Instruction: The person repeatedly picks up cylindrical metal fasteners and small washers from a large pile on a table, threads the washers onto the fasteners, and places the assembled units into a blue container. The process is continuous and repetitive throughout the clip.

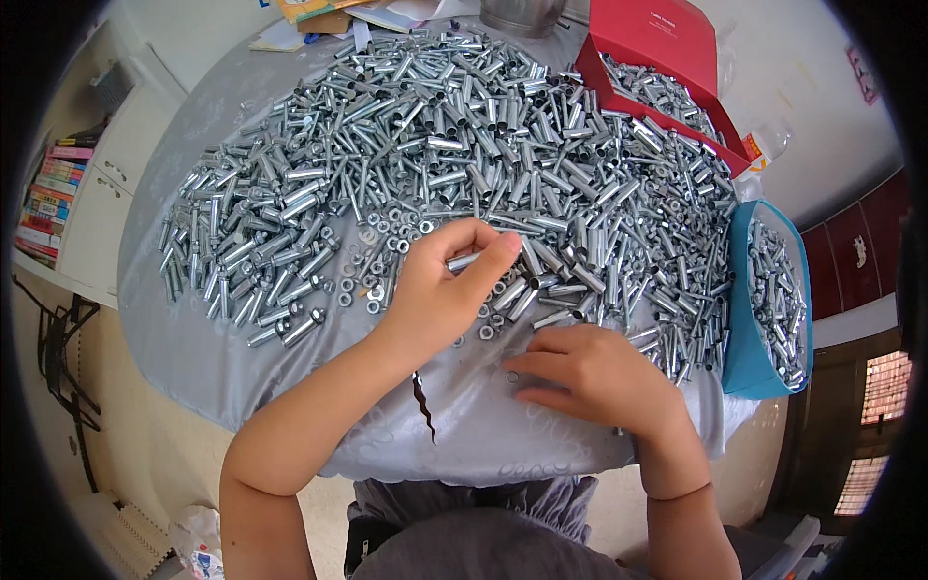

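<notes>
My left hand (440, 290) is closed, thumb against fingers, around a shiny metal tube (462, 261), most of it hidden in the grip. It hovers over the front edge of a large pile of metal tubes and bolts (464, 126). Lower and to the right, my right hand (599, 377) is near the cloth with thumb and fingers apart. Just off its fingertips is a small ring-shaped washer (512, 377). Loose nuts and washers (377, 280) lie scattered left of my left hand, and more nuts (486, 333) sit between the two hands.
A grey patterned cloth (193, 338) covers the round table, with a dark wavy tear (423, 406) near the front. Assembled bolts (290, 324) lie at left. A red box (667, 48) and a blue bin (744, 329), both holding metal parts, stand at right. Papers (387, 14) lie behind.
</notes>
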{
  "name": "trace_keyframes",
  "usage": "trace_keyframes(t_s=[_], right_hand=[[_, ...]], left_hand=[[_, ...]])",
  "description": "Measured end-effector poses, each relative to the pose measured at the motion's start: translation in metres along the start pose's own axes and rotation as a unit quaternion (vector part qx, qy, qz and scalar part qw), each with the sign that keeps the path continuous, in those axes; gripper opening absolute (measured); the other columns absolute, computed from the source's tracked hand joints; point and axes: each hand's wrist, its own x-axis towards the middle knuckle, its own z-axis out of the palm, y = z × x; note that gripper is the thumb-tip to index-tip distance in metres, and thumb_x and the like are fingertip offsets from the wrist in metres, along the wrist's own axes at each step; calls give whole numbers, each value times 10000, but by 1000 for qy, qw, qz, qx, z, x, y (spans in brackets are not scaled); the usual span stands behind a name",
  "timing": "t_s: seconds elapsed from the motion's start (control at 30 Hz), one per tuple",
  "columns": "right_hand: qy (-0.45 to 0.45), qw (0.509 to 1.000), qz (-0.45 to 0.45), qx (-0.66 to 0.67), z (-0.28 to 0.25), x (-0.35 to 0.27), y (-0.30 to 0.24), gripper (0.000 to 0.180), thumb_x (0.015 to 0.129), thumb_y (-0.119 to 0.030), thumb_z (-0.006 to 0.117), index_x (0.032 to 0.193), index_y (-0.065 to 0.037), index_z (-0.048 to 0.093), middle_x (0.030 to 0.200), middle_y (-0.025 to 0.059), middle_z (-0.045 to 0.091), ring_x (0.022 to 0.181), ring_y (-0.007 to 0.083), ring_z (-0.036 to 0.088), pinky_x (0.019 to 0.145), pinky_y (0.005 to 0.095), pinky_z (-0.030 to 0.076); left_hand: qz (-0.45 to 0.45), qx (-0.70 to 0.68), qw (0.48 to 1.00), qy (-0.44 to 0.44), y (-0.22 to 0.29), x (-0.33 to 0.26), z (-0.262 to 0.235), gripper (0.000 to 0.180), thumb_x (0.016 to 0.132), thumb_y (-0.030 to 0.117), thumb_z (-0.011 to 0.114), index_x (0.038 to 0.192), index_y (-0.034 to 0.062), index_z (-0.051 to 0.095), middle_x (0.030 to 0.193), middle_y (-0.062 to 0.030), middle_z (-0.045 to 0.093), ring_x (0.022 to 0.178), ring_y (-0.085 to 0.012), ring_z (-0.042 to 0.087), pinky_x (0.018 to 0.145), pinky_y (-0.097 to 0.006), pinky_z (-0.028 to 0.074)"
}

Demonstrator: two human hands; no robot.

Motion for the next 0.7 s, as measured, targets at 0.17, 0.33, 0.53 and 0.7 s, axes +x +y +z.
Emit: trace_keyframes(t_s=[0.17, 0.33, 0.53, 0.7], right_hand=[[2, 1000, -15, -5, 9, 1, 6, 168, 712, -145, 656, 836, -42, 609, 733, 79, 553, 676, 261, 565, 605, 349, 464], [26, 999, -31, -11, 11, 1, 8, 118, 724, -128, 622, 780, -40, 566, 715, 74, 528, 663, 253, 562, 600, 352, 461], [143, 988, -7, 50, -1, 5, 7, 85, 735, -59, 628, 805, -23, 594, 754, 89, 583, 690, 239, 579, 616, 329, 467], [227, 940, 139, 215, -4, 4, 2, 111, 774, -16, 638, 883, 2, 623, 818, 91, 629, 765, 161, 601, 664, 257, 471]], left_hand=[[3, 34, 999, -24, 3, -3, 2, 237, 873, 223, 564, 783, 6, 533, 589, 30, 441, 456, -16, 358, 410, -181, 290], [-5, 29, 999, -32, 1, -3, 1, 236, 875, 222, 559, 784, 4, 539, 582, 22, 443, 453, -20, 360, 409, -187, 298], [-70, 9, 995, -69, 11, -6, 0, 225, 852, 207, 587, 760, 3, 573, 669, 23, 530, 627, -21, 445, 563, -183, 359], [-125, -42, 977, -166, 16, -9, 1, 208, 852, 211, 576, 768, 21, 583, 640, 28, 513, 517, -18, 416, 460, -192, 321]])
